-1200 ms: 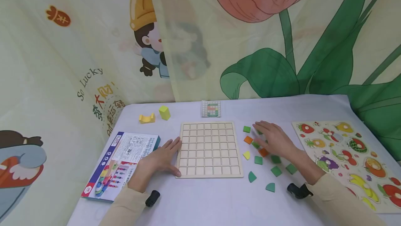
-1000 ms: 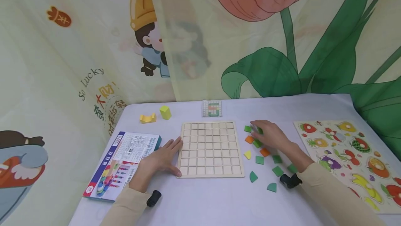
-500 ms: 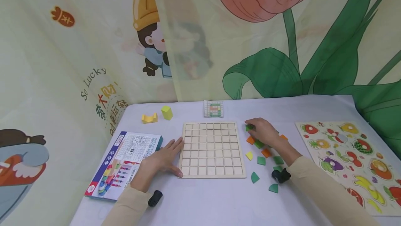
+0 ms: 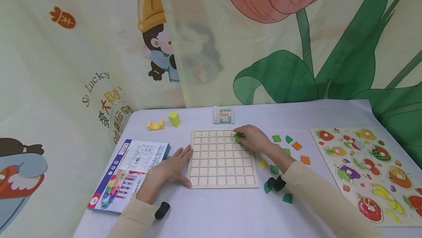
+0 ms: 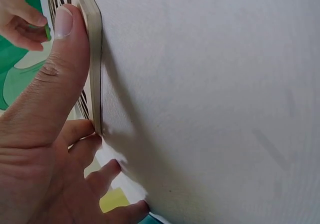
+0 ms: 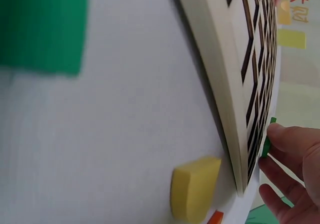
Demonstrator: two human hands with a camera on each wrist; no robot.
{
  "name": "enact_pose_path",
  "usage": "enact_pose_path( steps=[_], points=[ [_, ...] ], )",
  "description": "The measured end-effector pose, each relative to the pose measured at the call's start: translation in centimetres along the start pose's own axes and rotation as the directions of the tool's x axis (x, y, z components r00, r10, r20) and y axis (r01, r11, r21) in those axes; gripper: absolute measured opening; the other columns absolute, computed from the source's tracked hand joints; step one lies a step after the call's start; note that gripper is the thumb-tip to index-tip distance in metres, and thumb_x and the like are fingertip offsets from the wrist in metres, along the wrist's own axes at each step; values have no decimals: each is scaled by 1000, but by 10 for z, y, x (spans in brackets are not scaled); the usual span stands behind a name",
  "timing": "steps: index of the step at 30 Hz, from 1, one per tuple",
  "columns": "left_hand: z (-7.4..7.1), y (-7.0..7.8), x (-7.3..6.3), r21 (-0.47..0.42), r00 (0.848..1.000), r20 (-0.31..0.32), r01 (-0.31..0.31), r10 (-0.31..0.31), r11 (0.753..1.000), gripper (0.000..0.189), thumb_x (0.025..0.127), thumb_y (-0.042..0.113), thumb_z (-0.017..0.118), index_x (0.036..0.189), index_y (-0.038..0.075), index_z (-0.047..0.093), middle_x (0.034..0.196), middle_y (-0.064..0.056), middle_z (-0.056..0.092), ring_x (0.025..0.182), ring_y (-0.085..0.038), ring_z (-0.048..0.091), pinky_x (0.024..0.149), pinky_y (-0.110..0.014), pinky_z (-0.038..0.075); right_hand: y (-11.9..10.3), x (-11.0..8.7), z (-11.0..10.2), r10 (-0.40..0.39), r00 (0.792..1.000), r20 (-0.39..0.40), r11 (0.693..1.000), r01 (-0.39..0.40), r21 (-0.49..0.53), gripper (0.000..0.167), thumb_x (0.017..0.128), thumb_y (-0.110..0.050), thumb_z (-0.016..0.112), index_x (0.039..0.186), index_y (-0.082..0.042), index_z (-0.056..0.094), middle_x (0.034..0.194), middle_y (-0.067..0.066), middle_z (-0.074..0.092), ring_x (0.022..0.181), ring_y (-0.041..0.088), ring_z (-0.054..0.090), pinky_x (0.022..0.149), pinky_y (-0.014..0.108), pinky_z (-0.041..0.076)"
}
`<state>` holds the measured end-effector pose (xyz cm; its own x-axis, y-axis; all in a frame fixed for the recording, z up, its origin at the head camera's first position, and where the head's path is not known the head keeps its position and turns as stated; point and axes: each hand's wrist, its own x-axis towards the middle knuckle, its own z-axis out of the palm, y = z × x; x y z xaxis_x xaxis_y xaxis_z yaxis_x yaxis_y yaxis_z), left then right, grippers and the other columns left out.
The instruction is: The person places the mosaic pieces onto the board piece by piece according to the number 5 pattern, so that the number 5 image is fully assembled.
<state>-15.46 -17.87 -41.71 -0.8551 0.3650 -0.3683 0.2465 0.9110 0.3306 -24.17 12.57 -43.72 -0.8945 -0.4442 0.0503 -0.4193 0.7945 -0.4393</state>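
a small green tile is pinched between the thumb and fingers of the right hand, above the far row of the grid board, towards its right corner; whether it touches the board i cannot tell. the board is pale wood, ruled into squares, and lies flat on the white cloth. at its left edge is the left hand, fingers spread and fairly straight, thumb resting on the rim by the near corner, gripping nothing. just beside the board's right edge lies a yellow piece, with a green square a little nearer the person. further right, near the right forearm, are another green square, a green quarter-round and two orange squares, one beyond the other; a second green quarter-round lies closer to the person, and the black wrist camera partly hides one more green piece. beyond the board is a card printed with a coloured grid, and to its left stand a yellow-green block and a yellow arched block. a printed box lies on the left, partly behind the left forearm, and a fruit picture board on the far right. behind the table hangs a curtain with a large pink tulip
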Motion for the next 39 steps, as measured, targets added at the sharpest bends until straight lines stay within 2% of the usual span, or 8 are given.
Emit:
enact_pose_path(
  steps=[5, 17, 25, 29, 33, 39],
  points=[
    [-2, 2, -1, -6, 1000, 4, -1, 1, 1000, 117, 63, 35, 89, 154, 7, 22, 164, -8, 12, 151, -36, 11, 116, -62, 21, -2, 3, 5, -33, 999, -6, 999, 33, -32, 38, 89, -12, 69, 126, -7, 64, 119, 9, 69, 108, 24, 63, 93, 39, 53],
    [-5, 4, 1, 37, 1000, 20, -3, 3, 999, 116, 64, 38, 88, 154, 6, 23, 164, -9, 12, 150, -36, 13, 115, -60, 26, -7, 1, 5, 5, 1000, 9, 999, -4, -43, 40, 88, -16, 71, 127, -10, 64, 115, 7, 69, 100, 20, 60, 86, 36, 54],
    [-8, 2, 1, 49, 998, 67, -13, 9, 999, 115, 66, 36, 87, 155, 6, 20, 165, -9, 9, 151, -35, 11, 118, -51, 26, -3, -3, -4, 31, 999, 18, 998, -30, -55, 44, 90, -19, 69, 132, -9, 60, 128, 9, 65, 120, 27, 58, 99, 44, 50],
    [-11, 2, 1, 69, 996, 89, -19, 12, 997, 115, 67, 38, 86, 155, 6, 19, 165, -9, 8, 151, -35, 10, 119, -51, 26, 11, -9, -21, 101, 995, 27, 994, -99, -54, 42, 92, -21, 66, 132, -9, 60, 132, 12, 62, 123, 30, 55, 102, 48, 48],
    [-12, 3, 2, 80, 995, 104, -18, 10, 997, 115, 67, 39, 86, 155, 6, 18, 165, -9, 7, 151, -36, 10, 119, -52, 26, 36, -22, -42, 182, 982, 59, 983, -180, -30, 42, 93, -18, 64, 133, -8, 59, 135, 15, 58, 126, 35, 51, 105, 52, 44],
    [-12, 3, 1, 92, 994, 110, -10, -1, 996, 116, 67, 40, 85, 155, 6, 18, 165, -9, 7, 151, -35, 9, 118, -52, 26, 74, -46, -57, 206, 967, 149, 978, -199, -62, 45, 89, -12, 68, 133, -6, 58, 135, 19, 57, 123, 38, 50, 103, 54, 45]
  ],
)
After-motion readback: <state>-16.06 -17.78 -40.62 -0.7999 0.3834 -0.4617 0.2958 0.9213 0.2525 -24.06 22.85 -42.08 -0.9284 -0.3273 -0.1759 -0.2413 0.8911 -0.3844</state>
